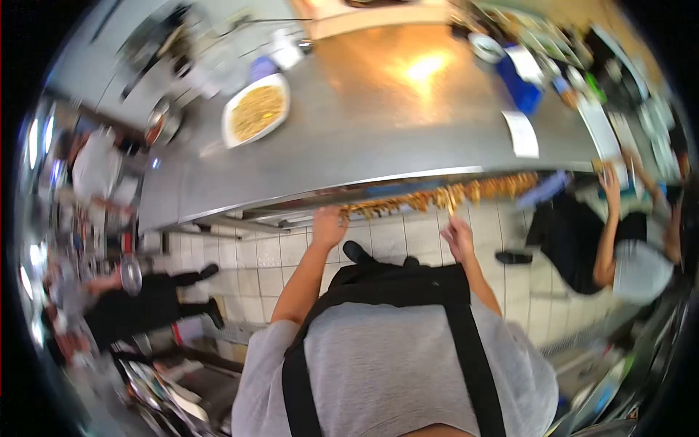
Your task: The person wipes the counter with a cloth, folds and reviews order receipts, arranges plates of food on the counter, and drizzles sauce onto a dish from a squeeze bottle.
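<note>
Along the underside of the steel table's front edge runs a long row of small yellow-brown wooden clothespins [415,202], blurred. My right hand [458,240] is just below this row, its fingers pinched at the lower end of one pale clothespin [451,207]. At the row's left end, my left hand [330,226] is raised against the table edge. Its fingers are partly hidden and smeared, so their grip does not show. A white oval dish of noodles [259,111] stands on the table, up and left of my hands.
The steel table [349,138] spans the front. On its right lie a white paper slip [520,134] and a blue box [518,84]. A metal bowl [166,120] sits at the left. Co-workers stand on both sides; one person's hand [610,188] touches the table's right end.
</note>
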The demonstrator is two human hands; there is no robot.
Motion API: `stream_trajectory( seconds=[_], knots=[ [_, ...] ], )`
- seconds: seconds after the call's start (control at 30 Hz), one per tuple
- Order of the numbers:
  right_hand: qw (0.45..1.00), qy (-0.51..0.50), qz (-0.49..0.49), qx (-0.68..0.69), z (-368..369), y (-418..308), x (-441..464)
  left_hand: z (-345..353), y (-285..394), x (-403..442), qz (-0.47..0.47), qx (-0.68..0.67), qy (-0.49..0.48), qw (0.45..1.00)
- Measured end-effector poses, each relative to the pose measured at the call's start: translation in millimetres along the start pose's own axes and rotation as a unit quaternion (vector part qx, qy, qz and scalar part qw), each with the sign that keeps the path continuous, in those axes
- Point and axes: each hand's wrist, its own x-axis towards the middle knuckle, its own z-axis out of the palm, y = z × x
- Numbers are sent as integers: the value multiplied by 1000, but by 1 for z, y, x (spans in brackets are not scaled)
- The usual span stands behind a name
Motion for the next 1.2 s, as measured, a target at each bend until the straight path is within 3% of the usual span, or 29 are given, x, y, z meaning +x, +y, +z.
stream_trajectory(
  seconds=[0.1, 0.2, 0.27, 0.3, 0.33, 0.37, 0.4, 0.53, 0.7, 0.77, 0.87, 0.93, 1.0, 1.1, 1.13, 1.17, 1.2],
  knots=[
    [973, -43, 46, -224, -13, 5, -10, -7, 14, 3, -24, 47, 16, 998],
    [865, -199, 67, -456, 21, 4, -24, -6, 27, 4, -43, -39, 28, 998],
    [812, -229, 60, -534, 84, -3, -41, -20, 39, -1, 23, -210, -76, 974],
    [794, -235, 51, -558, 111, -3, -41, -12, 38, -4, 106, -257, -100, 955],
    [811, -249, 4, -529, 138, -2, -40, -46, 48, -4, 129, -269, -169, 939],
    [827, -264, -42, -495, 163, -1, -38, -35, 40, 1, 171, -286, -163, 929],
    [843, -285, -49, -454, 187, -1, -32, -65, 44, 5, 142, -278, -190, 931],
    [875, -328, -81, -348, 303, -13, -30, -129, 3, 24, 70, -340, -78, 935],
    [797, -372, -261, -397, 422, -13, 19, -156, -77, 40, -12, -371, 87, 925],
    [786, -333, -306, -422, 471, -16, 55, -144, -117, 40, -34, -380, 161, 910],
    [785, -316, -383, -371, 536, -10, 131, -123, -173, 37, -78, -351, 197, 912],
    [760, -311, -437, -366, 576, -15, 163, -116, -197, 36, -130, -486, 190, 843],
    [741, -294, -449, -403, 610, -20, 194, -124, -203, 38, -165, -576, 193, 777],
    [711, -289, -464, -443, 630, -10, 231, -133, -203, 46, -205, -554, 153, 792],
    [698, -289, -476, -451, 641, -9, 248, -131, -209, 49, -205, -581, 146, 774],
    [698, -297, -439, -482, 640, -2, 260, -127, -216, 53, -199, -608, 142, 756],
    [739, -369, -351, -441, 634, 8, 281, -125, -220, 60, -189, -634, 137, 738]
  ],
)
